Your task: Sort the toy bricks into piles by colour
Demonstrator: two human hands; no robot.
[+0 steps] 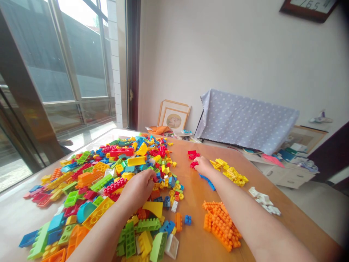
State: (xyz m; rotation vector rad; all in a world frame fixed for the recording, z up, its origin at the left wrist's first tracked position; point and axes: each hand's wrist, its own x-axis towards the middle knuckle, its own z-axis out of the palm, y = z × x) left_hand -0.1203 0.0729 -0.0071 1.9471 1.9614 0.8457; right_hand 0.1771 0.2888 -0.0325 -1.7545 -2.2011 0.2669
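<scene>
My left hand [140, 185] reaches over a large heap of mixed toy building bricks [114, 185]. Its fingers are bent together and point down into the heap; whatever they may hold is hidden. Farther right, my right hand [204, 165] is closed at a small group of red bricks [192, 154], with a red brick [193, 165] at its fingertips. A blue brick [207, 182] lies just below that hand. Beyond the right wrist sit yellow bricks [234, 176], and orange bricks [220, 223] are piled nearer me, left of the forearm.
White bricks [264, 201] lie toward the right edge of the wooden table [191, 243]. A single small blue brick [188, 219] rests beside the heap. Behind the table are a cloth-covered screen shape [245, 120] and a framed picture [174, 118]. Glass doors [54, 65] stand at left.
</scene>
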